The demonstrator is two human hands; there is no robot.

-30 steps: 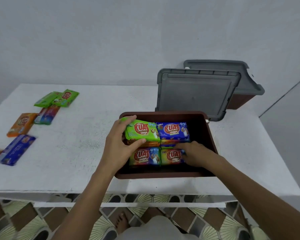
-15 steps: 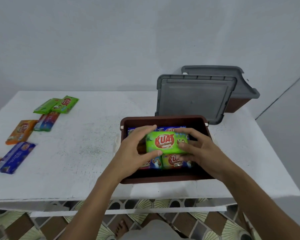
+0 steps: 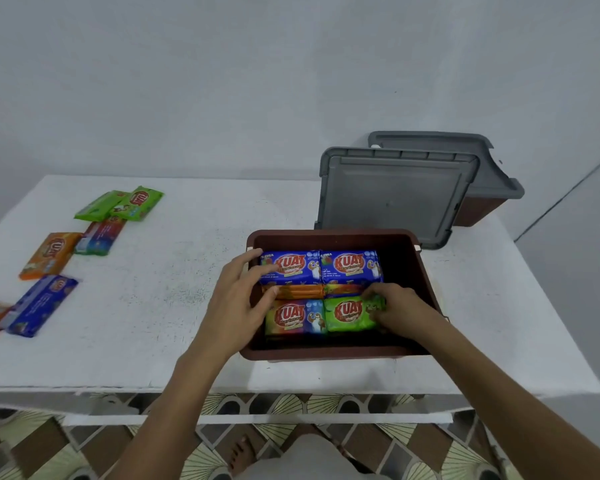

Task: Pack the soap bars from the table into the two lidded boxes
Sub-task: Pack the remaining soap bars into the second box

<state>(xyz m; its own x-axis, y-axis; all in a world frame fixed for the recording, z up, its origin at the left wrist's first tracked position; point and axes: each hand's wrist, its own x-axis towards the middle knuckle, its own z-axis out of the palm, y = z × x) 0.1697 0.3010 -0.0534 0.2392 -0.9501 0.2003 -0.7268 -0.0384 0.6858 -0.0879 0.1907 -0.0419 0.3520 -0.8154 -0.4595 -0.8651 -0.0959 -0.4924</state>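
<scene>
Head camera: the right hand (image 3: 400,311) is gripping, fingers curled, the right end of the green soap bar (image 3: 347,315), which is lying label-up in the brown box (image 3: 329,353), its long axis running leftward from those fingers. The left hand (image 3: 238,306) is touching a blue bar (image 3: 291,268) with relaxed, straight fingers.

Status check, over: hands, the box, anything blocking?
Left hand open, touching rear-left blue bar. Right hand grips green soap bar, front right in brown box. Loose bars wait on table, left side; nothing blocking.

Bare forearms (image 3: 174,403), bare foot (image 3: 240,457), pale garment (image 3: 309,462)
</scene>
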